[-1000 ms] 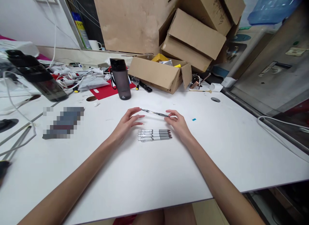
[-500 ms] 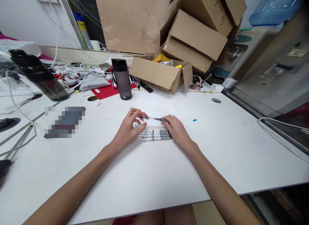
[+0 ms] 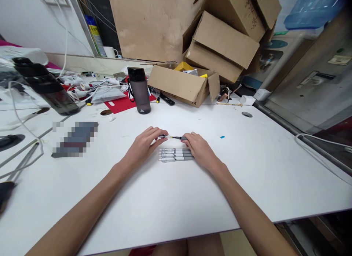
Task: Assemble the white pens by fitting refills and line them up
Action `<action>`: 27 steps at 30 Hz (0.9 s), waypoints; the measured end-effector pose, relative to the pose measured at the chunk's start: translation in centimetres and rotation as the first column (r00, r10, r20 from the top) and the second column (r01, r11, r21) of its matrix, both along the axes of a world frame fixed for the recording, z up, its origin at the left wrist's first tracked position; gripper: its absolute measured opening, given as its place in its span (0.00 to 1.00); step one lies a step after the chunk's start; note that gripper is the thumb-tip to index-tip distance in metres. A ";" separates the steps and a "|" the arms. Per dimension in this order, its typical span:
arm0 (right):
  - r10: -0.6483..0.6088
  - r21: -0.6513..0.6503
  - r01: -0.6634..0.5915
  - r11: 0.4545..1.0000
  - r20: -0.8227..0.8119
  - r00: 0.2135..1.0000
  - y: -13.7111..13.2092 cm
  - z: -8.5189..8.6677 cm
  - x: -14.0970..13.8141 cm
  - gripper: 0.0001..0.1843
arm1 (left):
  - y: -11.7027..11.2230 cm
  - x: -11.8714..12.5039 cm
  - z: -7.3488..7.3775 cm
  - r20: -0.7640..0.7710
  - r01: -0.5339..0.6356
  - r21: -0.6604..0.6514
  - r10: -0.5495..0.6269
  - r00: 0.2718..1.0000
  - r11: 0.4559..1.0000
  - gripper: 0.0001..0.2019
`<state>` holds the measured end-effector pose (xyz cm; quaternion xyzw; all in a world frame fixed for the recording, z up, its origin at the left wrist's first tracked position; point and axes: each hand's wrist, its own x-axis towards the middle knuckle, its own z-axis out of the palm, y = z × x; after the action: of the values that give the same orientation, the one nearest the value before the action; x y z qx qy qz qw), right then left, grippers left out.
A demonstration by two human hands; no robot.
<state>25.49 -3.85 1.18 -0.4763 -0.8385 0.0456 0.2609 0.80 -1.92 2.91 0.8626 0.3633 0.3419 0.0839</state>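
Observation:
Between my two hands a pen (image 3: 173,137) with a clear barrel and dark grey grip lies level, just above or on the white table (image 3: 170,197). My left hand (image 3: 145,142) pinches its left end between thumb and fingers. Around the grey grip at the right end, the fingers of my right hand (image 3: 199,147) are closed. Nearer to me, several similar pens (image 3: 176,155) with clear ends and grey grips lie side by side in a row. Their right ends are partly hidden by my right hand.
Behind my hands stand a dark water bottle (image 3: 139,91) and an open cardboard box (image 3: 178,83). Another bottle (image 3: 45,87), cables and a blurred-out flat object (image 3: 77,138) are on the left. A small blue scrap (image 3: 222,136) lies to the right.
My left thumb and fingers, spread apart around the pen's left end before, have closed on it. My right hand stays on the grip, and the row of pens has not moved.

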 end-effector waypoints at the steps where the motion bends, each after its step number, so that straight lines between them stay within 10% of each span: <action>1: -0.016 0.007 0.016 1.000 0.014 1.000 0.0 0.0 -0.1 0.11 | 0.0 0.0 0.1 -0.025 -0.001 0.018 0.001 1.000 1.000 0.11; 15: -0.130 0.036 0.131 0.991 -0.017 0.991 0.0 -0.2 -0.8 0.21 | -0.4 0.9 -0.3 -0.251 -0.102 0.153 0.139 0.958 0.983 0.18; 27: -0.034 -0.104 0.006 0.995 -0.273 0.961 -0.6 0.9 -0.4 0.11 | 0.0 0.5 -1.3 -0.123 -0.187 -0.114 0.173 0.977 0.976 0.17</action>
<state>25.07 -4.44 2.09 -0.4866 -0.7860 0.1511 0.3503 1.34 -1.93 1.65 0.8372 0.4647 0.2755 0.0856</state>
